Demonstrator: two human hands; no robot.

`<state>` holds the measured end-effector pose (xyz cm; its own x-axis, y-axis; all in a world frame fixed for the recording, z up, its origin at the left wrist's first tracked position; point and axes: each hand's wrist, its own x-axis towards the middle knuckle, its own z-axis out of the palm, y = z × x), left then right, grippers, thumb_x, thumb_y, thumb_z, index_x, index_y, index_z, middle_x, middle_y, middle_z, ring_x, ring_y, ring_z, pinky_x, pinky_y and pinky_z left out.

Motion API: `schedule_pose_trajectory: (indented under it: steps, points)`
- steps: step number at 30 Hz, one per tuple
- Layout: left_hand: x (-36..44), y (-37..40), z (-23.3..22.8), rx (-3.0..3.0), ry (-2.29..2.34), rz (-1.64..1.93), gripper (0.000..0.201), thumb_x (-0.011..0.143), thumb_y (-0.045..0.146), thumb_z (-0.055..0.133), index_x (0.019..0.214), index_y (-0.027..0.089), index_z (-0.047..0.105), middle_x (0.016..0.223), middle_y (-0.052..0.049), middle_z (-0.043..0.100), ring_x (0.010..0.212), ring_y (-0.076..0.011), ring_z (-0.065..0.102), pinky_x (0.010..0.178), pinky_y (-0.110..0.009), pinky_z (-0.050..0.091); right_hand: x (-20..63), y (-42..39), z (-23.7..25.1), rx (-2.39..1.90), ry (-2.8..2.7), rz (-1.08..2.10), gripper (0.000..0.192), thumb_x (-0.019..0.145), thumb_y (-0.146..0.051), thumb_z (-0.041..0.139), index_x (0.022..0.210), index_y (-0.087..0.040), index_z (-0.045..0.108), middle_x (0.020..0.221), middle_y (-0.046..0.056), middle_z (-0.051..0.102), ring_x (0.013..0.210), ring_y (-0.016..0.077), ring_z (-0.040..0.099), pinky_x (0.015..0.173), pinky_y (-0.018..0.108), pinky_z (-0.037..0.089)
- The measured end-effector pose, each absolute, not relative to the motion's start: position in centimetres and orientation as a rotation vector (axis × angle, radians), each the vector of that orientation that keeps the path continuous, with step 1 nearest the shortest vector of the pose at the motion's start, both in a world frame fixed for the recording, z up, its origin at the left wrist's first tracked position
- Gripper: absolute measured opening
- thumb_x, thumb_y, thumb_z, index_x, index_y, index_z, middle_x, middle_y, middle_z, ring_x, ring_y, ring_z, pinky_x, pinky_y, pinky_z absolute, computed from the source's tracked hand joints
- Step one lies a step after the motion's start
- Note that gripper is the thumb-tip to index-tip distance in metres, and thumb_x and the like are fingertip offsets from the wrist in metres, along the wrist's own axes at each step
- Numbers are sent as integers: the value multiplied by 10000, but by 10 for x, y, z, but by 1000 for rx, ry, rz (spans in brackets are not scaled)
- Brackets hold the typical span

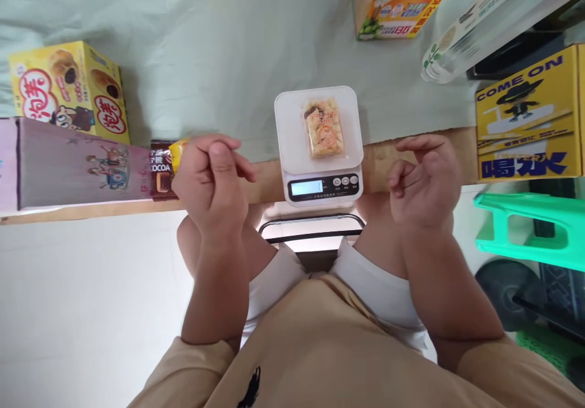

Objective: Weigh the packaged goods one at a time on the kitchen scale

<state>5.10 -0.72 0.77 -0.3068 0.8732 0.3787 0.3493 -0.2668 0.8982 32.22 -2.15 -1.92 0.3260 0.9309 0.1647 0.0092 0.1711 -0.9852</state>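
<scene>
A clear-wrapped snack block (325, 129), pale and lumpy with reddish print, lies on the white plate of a digital kitchen scale (292, 146). The scale's display is lit, but its reading is too small to make out. To the left of the scale, my left hand (214, 179) is loosely closed, thumb against curled fingers, with nothing visible in it. Just behind that hand are a brown cocoa snack packet (161, 167) and a bit of yellow wrapper (177, 152), partly hidden. On the scale's other side, my right hand (427, 179) hovers with bent fingers apart, holding nothing.
At the left stand a yellow snack box (50, 85) and a pinkish printed box (68, 164). An orange box (402, 6), a clear plastic bottle (498, 24) and a yellow box (530, 122) occupy the right. A green plastic stool (548, 207) is beside the table's wooden edge (262, 179).
</scene>
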Motion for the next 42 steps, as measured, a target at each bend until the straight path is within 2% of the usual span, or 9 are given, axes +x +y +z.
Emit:
schedule_pose_trajectory:
  steps: [9,16,23,27,29,32,35,37,42]
  points:
    - [48,-5,2,1642,1349,1630,457,1062,326,535,635,189,445,598,24,384,590,-61,481,522,-360,254,332,-20,-37,-1288,-1009,867,245,958,-498,612,970,-253,605,916,-5,659,451,42,445,362,216,164]
    - [58,-9,6,1608,1439,1569,476,1130,590,471,866,233,643,581,55,466,527,-76,497,524,-340,312,320,-19,-20,-1313,-917,880,182,928,-403,639,927,-223,613,867,-18,675,442,33,448,389,191,225]
    - [59,2,4,1684,1348,1680,310,876,9,539,645,215,551,692,-2,533,703,-125,546,609,-319,408,302,-18,5,-1439,-632,836,468,987,-620,582,749,-218,553,519,-77,464,403,74,468,387,193,356]
    - [57,1,2,1662,1188,1658,297,792,-34,484,598,187,444,564,25,400,532,-76,377,484,-287,232,307,-14,-1,-1379,-704,774,90,882,-249,678,955,-230,629,911,-52,672,580,52,658,463,169,441]
    - [56,0,2,1668,1134,1625,280,780,-30,467,596,179,431,515,38,354,482,-59,299,449,-274,158,309,-12,-2,-1377,-705,722,266,817,-156,678,1055,-260,619,1160,-42,689,649,43,700,426,155,383]
    - [57,-3,4,1645,1169,1568,256,740,-33,469,595,177,441,507,41,362,487,-60,309,460,-271,165,310,-11,-1,-1405,-683,743,209,895,-318,701,1073,-290,595,923,-71,708,400,21,432,322,183,148]
    - [57,-5,5,1593,1231,1514,234,698,-24,466,597,186,453,528,34,388,509,-79,342,493,-283,215,308,-13,-1,-1439,-653,792,437,966,-655,599,794,-263,514,472,-118,366,308,63,200,297,220,94]
    - [56,-7,4,1614,1223,1478,215,676,-9,453,599,191,450,530,35,391,505,-84,340,500,-282,237,305,-16,-3,-1474,-686,734,572,983,-734,522,684,-260,411,437,-109,263,314,80,254,305,222,174]
    - [56,-11,2,1800,1118,1372,208,632,-11,406,625,196,424,525,49,397,488,-85,331,517,-269,279,303,-20,-8,-1442,-914,624,179,969,-398,588,927,-226,615,874,-23,687,586,90,665,550,245,545]
